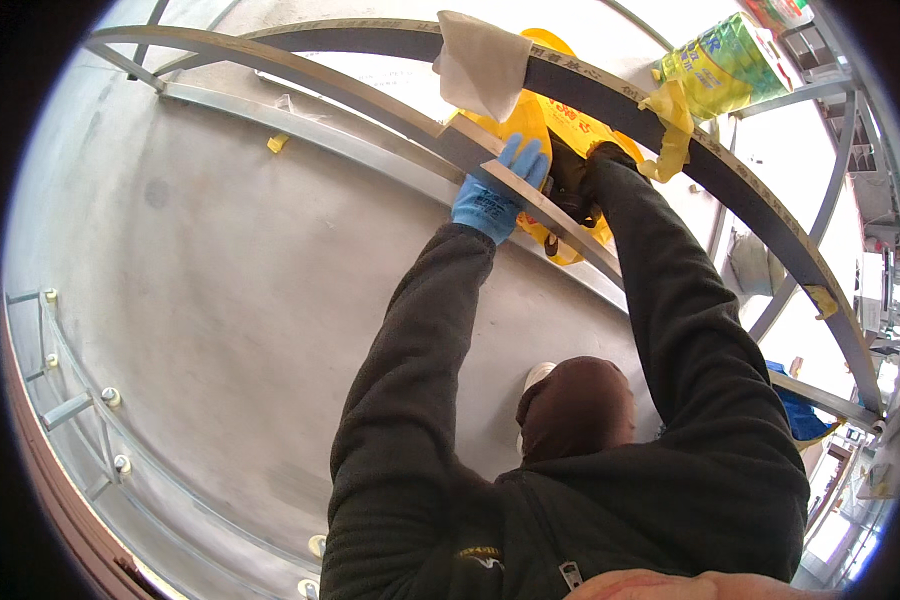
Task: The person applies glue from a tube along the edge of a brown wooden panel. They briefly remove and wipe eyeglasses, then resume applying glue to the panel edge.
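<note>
A yellow plastic bag (580,125) with red print hangs among the metal rails, at the upper middle. My left hand (487,205), in a blue glove, is closed at the bag's near-left edge, its fingers pointing up along the yellow plastic. Across that hand runs a flat metal rail (555,220). From the right, my right hand (610,155) reaches to the bag's mouth. Its fingers are lost in shadow there, against a dark item (568,180) whose kind I cannot make out.
Over the dark curved rail (595,85) drapes a white cloth (483,68); yellow scraps (672,130) cling farther along it. A green-and-yellow plastic-wrapped pack (720,65) stands at the upper right. Bare metal tubes (67,410) with pale end caps are at the left.
</note>
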`<state>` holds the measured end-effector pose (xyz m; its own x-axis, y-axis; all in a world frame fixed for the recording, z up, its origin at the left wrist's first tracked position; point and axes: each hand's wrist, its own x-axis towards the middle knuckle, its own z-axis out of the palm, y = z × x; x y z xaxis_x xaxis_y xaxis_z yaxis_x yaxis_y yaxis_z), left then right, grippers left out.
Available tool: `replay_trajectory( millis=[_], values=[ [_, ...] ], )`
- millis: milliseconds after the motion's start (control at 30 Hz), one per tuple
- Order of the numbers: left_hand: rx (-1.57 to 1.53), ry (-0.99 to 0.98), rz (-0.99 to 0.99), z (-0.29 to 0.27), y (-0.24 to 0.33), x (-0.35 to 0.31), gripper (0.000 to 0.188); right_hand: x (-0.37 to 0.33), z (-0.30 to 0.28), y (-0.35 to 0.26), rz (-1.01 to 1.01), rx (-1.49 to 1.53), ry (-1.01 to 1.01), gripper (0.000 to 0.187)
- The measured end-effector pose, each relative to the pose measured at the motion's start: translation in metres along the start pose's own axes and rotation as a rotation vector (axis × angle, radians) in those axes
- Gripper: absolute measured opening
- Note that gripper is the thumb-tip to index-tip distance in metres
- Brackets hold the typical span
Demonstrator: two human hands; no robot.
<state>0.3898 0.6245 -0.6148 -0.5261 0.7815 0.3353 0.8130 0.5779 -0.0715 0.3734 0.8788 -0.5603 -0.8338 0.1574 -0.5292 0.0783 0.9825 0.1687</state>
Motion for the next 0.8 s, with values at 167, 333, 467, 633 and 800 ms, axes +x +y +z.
replay_trajectory(
  millis=[167, 333, 467, 633, 800],
  values=[
    [-0.124, -0.062, 0.129, -0.019, -0.005, 0.005, 0.070, -0.006, 0.000, -0.032, -0.254, -0.040, 0.067, 0.057],
    [-1.038, -0.412, -0.659, -0.018, -0.011, 0.009, 0.064, 0.001, 0.017, -0.055, -0.190, -0.306, -0.132, 0.055],
    [-1.664, -0.069, -1.194, 0.013, -0.017, 0.003, 0.045, 0.027, 0.026, -0.044, 0.157, -0.118, -0.214, 0.043],
    [-1.485, -0.037, -0.920, 0.019, -0.010, 0.002, 0.045, 0.036, 0.035, -0.052, -0.005, -0.169, 0.160, 0.046],
    [-0.021, -0.083, 0.060, -0.019, -0.001, 0.000, 0.052, 0.058, 0.011, -0.065, 0.289, 0.506, 0.042, 0.058]
  ],
)
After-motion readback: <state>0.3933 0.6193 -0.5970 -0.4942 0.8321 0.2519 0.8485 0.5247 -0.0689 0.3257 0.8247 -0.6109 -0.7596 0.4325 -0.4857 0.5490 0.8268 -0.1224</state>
